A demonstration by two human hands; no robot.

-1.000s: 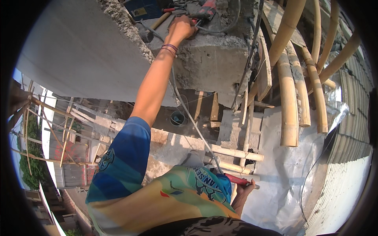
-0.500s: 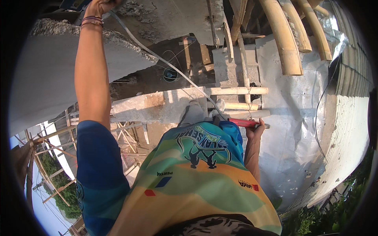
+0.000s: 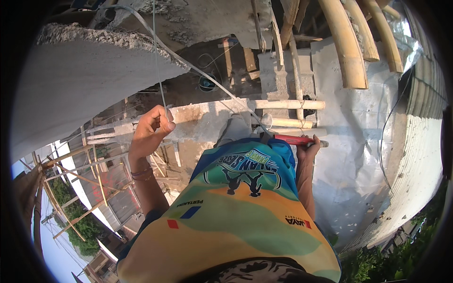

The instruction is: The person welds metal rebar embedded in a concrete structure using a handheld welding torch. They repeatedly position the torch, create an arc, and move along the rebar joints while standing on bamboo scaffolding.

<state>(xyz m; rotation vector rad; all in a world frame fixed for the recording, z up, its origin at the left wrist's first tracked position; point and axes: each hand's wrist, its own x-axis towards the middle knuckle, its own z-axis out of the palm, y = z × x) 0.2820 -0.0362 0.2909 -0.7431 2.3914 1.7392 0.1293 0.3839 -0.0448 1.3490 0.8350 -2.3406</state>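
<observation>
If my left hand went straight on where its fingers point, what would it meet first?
Probably the concrete ledge, just past the left hand in the picture; it may lie lower, though, so the hand could pass over it.

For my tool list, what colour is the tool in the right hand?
The tool is mainly red, as the head view shows.

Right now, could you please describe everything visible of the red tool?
The red tool, seemingly plastic, lies nearly level just past the shirt, held in the right hand. A short dull end pokes out to the right; a grey cable seems to reach its left end, though any join is unclear.
</observation>
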